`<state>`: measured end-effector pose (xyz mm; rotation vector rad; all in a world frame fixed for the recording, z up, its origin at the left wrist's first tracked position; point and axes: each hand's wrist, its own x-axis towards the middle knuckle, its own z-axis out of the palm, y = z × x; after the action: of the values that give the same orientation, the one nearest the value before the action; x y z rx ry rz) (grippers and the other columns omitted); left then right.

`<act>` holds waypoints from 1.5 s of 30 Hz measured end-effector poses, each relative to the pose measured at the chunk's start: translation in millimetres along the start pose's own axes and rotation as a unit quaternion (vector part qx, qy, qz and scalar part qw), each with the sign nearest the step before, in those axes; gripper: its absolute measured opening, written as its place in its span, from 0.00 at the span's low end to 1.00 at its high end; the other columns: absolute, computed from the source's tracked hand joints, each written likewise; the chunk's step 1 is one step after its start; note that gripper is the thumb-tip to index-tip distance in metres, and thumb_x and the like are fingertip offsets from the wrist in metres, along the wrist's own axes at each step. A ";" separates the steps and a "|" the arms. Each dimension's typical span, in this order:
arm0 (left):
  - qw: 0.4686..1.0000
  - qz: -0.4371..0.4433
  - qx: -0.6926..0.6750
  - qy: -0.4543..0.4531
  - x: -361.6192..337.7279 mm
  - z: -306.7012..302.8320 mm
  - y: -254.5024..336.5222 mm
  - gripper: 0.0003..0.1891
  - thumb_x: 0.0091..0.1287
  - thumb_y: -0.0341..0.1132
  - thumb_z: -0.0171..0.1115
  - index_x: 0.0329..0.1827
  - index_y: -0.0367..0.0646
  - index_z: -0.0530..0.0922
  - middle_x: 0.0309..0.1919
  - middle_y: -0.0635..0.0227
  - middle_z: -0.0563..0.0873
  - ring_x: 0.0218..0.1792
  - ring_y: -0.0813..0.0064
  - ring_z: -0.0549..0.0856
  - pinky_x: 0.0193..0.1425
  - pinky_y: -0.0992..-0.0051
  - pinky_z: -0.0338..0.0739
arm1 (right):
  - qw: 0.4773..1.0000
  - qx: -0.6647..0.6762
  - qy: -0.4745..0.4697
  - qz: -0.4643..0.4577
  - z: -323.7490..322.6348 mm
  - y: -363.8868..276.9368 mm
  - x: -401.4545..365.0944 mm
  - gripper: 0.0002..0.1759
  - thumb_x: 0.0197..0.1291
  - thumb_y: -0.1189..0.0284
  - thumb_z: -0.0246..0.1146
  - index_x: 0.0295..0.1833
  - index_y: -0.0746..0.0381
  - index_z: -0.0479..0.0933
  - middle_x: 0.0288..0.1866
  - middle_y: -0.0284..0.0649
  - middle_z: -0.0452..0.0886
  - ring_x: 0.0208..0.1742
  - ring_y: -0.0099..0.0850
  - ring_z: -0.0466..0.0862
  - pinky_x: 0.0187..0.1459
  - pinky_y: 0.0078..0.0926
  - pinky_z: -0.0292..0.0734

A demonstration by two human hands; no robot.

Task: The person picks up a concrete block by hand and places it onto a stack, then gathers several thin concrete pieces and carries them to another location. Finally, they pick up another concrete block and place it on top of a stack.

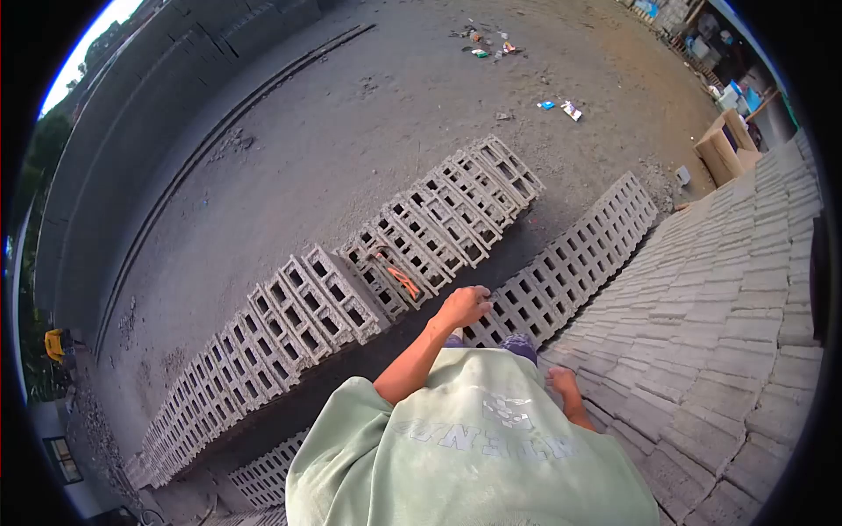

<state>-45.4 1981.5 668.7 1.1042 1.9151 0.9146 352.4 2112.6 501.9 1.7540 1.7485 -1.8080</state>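
My left hand [465, 307] hangs in front of my body, fingers loosely bent and a little apart, with nothing visible in it. Under it is a low row of grey hollow concrete blocks [574, 250]. To its left, a hammer [399, 273] with an orange handle lies on top of a raised row of hollow blocks [438, 210]. My right hand [563, 381] is by my right side, close to the stacked blocks; its fingers are mostly hidden and I cannot see anything held.
Another hollow-block row [237, 359] runs to the lower left. A tall grey block stack [702, 298] stands close on my right. Litter [570, 110] lies on the dirt ground [351, 114]. A cardboard box [726, 147] stands at the upper right, and a grey wall [132, 131] at the left.
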 end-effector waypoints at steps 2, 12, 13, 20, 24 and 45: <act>0.998 -0.047 -0.020 0.045 11.1 -5.3 -12.3 0.19 0.56 0.41 0.61 0.47 0.39 0.78 0.36 0.56 0.84 0.41 0.56 0.83 0.46 0.64 0.76 | 0.956 -0.260 -0.079 -0.110 -13.6 -41.2 -21.8 0.11 0.56 0.71 0.55 0.29 0.66 0.80 0.24 0.37 0.80 0.24 0.27 0.79 0.24 0.26 0.72; 0.921 -0.307 -0.080 0.228 6.3 4.9 -79.0 0.18 0.55 0.41 0.63 0.45 0.41 0.81 0.40 0.53 0.84 0.46 0.54 0.81 0.52 0.63 0.75 | 0.983 -0.138 -0.107 0.060 -109.1 -202.6 183.2 0.18 0.63 0.63 0.53 0.53 0.61 0.73 0.41 0.37 0.82 0.32 0.26 0.81 0.31 0.21 0.73; 0.890 -0.344 -0.121 0.272 2.8 10.3 -77.3 0.18 0.55 0.40 0.63 0.46 0.41 0.81 0.41 0.53 0.84 0.46 0.54 0.81 0.53 0.63 0.74 | 0.984 -0.143 -0.106 0.029 -107.7 -235.7 200.8 0.18 0.64 0.61 0.52 0.54 0.60 0.72 0.42 0.38 0.82 0.33 0.26 0.81 0.31 0.23 0.74; 0.806 -0.458 -0.164 0.337 -53.7 74.3 -97.5 0.16 0.53 0.36 0.62 0.46 0.43 0.81 0.43 0.49 0.82 0.49 0.54 0.80 0.55 0.63 0.73 | 0.967 -0.192 -0.118 -0.115 -44.4 -407.2 289.2 0.21 0.63 0.60 0.53 0.53 0.64 0.74 0.44 0.40 0.82 0.39 0.28 0.81 0.40 0.24 0.74; 0.745 -0.526 -0.178 0.370 -132.4 83.4 -139.8 0.15 0.53 0.31 0.55 0.43 0.44 0.83 0.42 0.49 0.82 0.49 0.53 0.80 0.55 0.63 0.73 | 0.945 -0.222 -0.196 -0.139 44.9 -415.6 273.4 0.21 0.62 0.59 0.55 0.51 0.63 0.75 0.40 0.38 0.83 0.35 0.24 0.81 0.34 0.20 0.73; 0.800 -0.409 0.287 0.332 -328.8 -69.9 -459.9 0.16 0.58 0.28 0.51 0.51 0.39 0.73 0.41 0.61 0.82 0.59 0.62 0.72 0.55 0.61 0.66 | 0.928 -0.296 -0.190 -0.122 509.6 -153.1 105.6 0.35 0.53 0.55 0.64 0.59 0.70 0.69 0.54 0.49 0.78 0.55 0.37 0.77 0.55 0.27 0.69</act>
<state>-160.0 1496.6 392.5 0.0772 2.9976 0.1925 -111.8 1865.9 368.1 0.9261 2.0956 -1.3444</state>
